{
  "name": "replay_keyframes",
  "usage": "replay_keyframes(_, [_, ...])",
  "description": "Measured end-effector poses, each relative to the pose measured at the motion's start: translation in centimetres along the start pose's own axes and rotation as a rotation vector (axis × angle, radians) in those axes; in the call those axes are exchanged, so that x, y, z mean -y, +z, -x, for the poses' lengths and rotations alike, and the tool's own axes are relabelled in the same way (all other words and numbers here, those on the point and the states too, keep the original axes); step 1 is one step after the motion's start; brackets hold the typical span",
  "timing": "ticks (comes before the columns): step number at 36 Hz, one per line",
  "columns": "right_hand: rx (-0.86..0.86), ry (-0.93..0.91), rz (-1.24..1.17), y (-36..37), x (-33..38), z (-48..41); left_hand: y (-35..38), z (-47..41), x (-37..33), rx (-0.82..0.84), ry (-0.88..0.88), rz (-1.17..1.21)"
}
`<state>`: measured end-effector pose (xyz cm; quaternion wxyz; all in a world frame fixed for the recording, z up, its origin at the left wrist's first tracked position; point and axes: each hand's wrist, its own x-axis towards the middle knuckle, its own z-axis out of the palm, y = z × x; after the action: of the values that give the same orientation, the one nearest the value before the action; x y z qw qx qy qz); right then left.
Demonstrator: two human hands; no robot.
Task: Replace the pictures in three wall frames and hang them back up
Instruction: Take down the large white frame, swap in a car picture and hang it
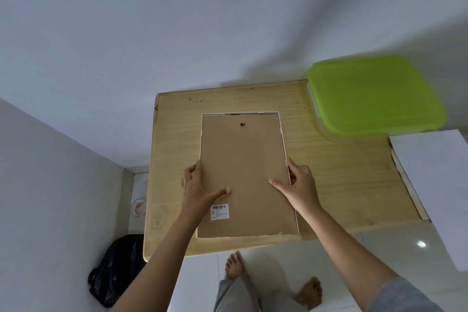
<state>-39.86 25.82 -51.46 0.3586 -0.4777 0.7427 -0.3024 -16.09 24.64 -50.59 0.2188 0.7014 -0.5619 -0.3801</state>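
I am pinching the face-down frame (pixel 243 159) by its sides on the table (pixel 342 172), left hand (pixel 196 190) and right hand (pixel 301 185), thumbs on top.

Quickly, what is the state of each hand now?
Left hand: grips the picture frame at its left edge.
Right hand: grips the picture frame at its right edge.

The picture frame (pixel 243 175) is lying back-up on the counter (pixel 177 134), the left hand (pixel 197 190) and right hand (pixel 298 185) gripping its sides. A lidded container (pixel 374 94) is standing behind-right, and a bag (pixel 114 271) is lying on the floor (pixel 379 248), left.
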Motion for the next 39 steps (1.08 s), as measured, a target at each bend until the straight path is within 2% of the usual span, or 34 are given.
replay_keyframes(9, [-0.089,0.032,0.164,0.5,-0.1,-0.8,0.6,-0.4,-0.3,-0.052,-0.015,-0.033])
replay_keyframes(15, [-0.099,-0.075,0.082,0.2,-0.3,0.4,0.5,0.0,-0.4,-0.067,-0.002,-0.004])
replay_keyframes(18, [0.024,-0.125,0.008,-0.6,-0.8,2.0,0.3,1.1,0.2,-0.084,0.004,0.033])
replay_keyframes(22, [0.249,-0.152,0.113,-1.2,-1.6,3.6,-0.1,3.2,2.0,-0.017,0.067,-0.007])
replay_keyframes(25, [0.3,-0.15,0.198,-1.2,-1.3,4.0,0.1,4.3,2.3,0.04,0.067,-0.01])
replay_keyframes(33, [0.184,-0.121,0.226,-0.2,-1.0,3.9,1.0,4.4,1.7,-0.023,0.004,0.042])
replay_keyframes(39, [0.165,-0.119,0.21,-0.4,-0.8,3.4,1.2,4.3,1.0,-0.05,-0.016,0.01])
